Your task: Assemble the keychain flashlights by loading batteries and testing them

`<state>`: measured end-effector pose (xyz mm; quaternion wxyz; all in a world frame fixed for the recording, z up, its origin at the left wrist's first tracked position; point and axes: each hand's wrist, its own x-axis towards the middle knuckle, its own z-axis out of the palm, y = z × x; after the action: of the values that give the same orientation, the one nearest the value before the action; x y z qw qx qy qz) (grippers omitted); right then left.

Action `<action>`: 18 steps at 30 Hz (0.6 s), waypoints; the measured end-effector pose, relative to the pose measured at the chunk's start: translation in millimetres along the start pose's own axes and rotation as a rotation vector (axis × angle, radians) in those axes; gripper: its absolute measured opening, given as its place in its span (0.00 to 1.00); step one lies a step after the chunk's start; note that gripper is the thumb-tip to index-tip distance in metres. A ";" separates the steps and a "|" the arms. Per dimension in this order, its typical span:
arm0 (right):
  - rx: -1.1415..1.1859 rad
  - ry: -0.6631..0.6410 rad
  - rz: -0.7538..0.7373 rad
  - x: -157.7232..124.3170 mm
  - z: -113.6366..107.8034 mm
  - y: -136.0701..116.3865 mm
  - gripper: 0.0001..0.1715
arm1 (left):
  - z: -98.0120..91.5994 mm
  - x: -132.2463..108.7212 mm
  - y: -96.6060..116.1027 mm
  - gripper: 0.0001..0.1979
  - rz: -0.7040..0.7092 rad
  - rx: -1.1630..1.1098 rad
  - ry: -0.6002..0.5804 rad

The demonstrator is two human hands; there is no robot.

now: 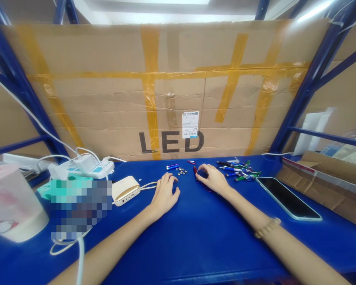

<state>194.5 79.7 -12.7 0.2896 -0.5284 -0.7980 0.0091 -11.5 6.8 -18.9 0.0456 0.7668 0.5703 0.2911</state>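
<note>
Touching a red tube (195,170) near the table's (195,237) far edge with right hand (215,179), cannot tell if gripping, and resting left hand (165,194) slack and empty, could scatter nearby discs (182,171) by brushing them.

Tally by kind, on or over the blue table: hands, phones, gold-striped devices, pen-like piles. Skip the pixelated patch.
Hands (left hand, right hand): 2
Phone: 1
Gold-striped device: 1
Pen-like pile: 1 (pieces overlap too much to count)
Total: 5
</note>
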 end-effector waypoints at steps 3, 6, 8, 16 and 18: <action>-0.028 -0.051 -0.044 1.0 2.0 2.4 0.14 | -0.8 -0.2 0.8 0.09 0.000 -0.006 0.001; -0.019 -0.081 -0.050 2.0 0.3 2.0 0.13 | -1.0 -0.1 0.7 0.09 -0.001 -0.003 -0.011; -0.005 -0.081 -0.046 2.2 -1.4 0.7 0.12 | -0.9 0.1 0.6 0.09 -0.002 0.000 -0.016; -0.014 -0.022 0.039 1.4 -4.0 -0.6 0.09 | 0.0 0.1 0.5 0.09 0.024 0.000 0.002; -0.014 -0.011 0.046 1.7 -6.0 -0.3 0.10 | 0.4 0.2 -0.5 0.09 0.037 0.000 0.007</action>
<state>196.6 79.3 -6.8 0.2814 -0.5486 -0.7872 0.0133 -11.6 7.3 -19.4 0.0385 0.7761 0.5563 0.2944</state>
